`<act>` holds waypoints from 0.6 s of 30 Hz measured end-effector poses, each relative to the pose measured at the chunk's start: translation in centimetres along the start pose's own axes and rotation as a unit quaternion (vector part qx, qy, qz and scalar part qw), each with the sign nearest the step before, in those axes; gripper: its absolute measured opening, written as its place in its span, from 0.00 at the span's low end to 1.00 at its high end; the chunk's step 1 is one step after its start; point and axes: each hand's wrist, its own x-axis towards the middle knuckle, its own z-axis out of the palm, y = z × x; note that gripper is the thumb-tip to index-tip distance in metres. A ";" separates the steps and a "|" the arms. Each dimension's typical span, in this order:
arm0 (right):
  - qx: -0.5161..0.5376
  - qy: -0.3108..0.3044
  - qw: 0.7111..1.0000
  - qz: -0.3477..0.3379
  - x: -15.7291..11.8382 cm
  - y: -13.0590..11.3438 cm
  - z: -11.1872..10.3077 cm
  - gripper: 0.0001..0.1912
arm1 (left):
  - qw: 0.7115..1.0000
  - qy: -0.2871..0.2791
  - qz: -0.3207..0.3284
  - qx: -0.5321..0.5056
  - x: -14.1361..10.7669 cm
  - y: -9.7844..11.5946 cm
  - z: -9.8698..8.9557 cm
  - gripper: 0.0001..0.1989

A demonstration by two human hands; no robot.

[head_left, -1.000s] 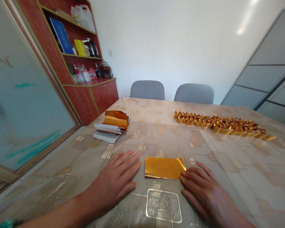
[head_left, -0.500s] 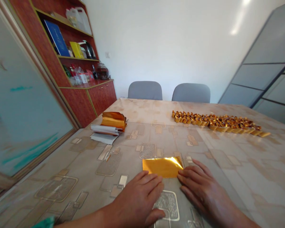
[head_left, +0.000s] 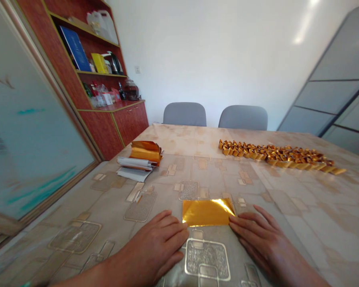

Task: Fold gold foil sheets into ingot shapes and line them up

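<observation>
- The left hand (head_left: 154, 249) and right hand (head_left: 265, 247) lie flat and open, holding nothing, fingertips at the lower corners of the gold foil sheet (head_left: 207, 212).
- The sheet lies between them on the patterned tablecloth (head_left: 290, 207).
- Light, even pressure should avoid creasing the foil.
- Folded gold foil pieces (head_left: 275, 156) line the upper right.

Tally: one left hand (head_left: 151, 249), one right hand (head_left: 265, 243), one gold foil sheet (head_left: 208, 212).
Two gray chairs (head_left: 184, 114), far table edge.

A rectangular sheet of gold foil (head_left: 208, 213) lies flat on the worktop (head_left: 290, 235), glare on its far right corner. At two o'clock from it runs a long band of folded gold-foil ingots (head_left: 275, 156); at ten o'clock, a curled foil stack (head_left: 145, 153).
</observation>
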 end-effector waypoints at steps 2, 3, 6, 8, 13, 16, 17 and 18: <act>-0.005 0.017 1.000 0.003 -0.1 -0.1 -0.1 0.18 | 1.000 0.026 -0.008 0.009 0.9 0.1 0.3 0.10; -0.003 0.032 0.999 0.011 -0.1 -0.2 -0.1 0.16 | 0.999 0.033 -0.008 0.019 1.4 0.0 0.5 0.10; 0.021 0.070 0.996 0.041 0.4 -1.0 -0.4 0.14 | 0.998 0.037 0.000 0.049 2.7 -0.3 0.8 0.08; 0.039 0.081 0.994 0.054 0.8 -1.4 -0.7 0.13 | 0.998 0.032 0.008 0.060 3.2 -0.4 0.8 0.08; 0.049 0.080 0.991 0.092 1.0 -1.4 -1.5 0.12 | 0.999 0.014 -0.028 0.003 3.0 -0.3 1.0 0.14; 0.032 0.111 0.988 0.102 1.6 -1.9 -2.0 0.11 | 0.998 0.031 -0.048 -0.021 2.9 -0.5 1.5 0.14; 0.028 0.121 0.987 0.098 2.0 -2.3 -2.0 0.10 | 0.999 0.039 -0.034 -0.011 3.0 -0.6 1.6 0.13; 0.034 0.122 0.988 0.086 2.7 -2.9 -1.9 0.10 | 0.999 0.047 -0.015 0.005 3.2 -0.7 1.8 0.12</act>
